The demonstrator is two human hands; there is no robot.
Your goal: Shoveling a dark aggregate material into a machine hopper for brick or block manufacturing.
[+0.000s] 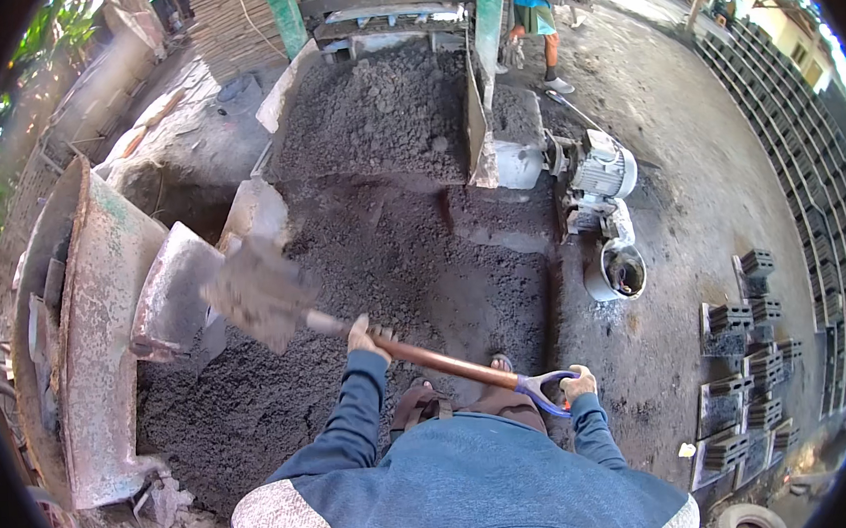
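My left hand (367, 341) is closed around the lower shaft of a shovel (452, 366), close to its metal socket. At the other end my right hand (578, 383) grips the blue D-shaped handle. The shovel's blade (259, 290) is blurred and out to the left, beside a rusty metal chute; whether it carries a load is hard to tell. Dark, damp aggregate mix (257, 415) covers the floor pit below the blade and around my feet. A bigger heap of the same mix (382, 105) fills a walled bay straight ahead.
A large rusty mixer drum (107, 330) stands at left with its chute (178, 288). An electric motor (602, 167) and a white bucket (616, 271) sit right of the pit. Hollow blocks (761, 365) rest on boards; more are stacked behind. A person (539, 13) carries a block at the back.
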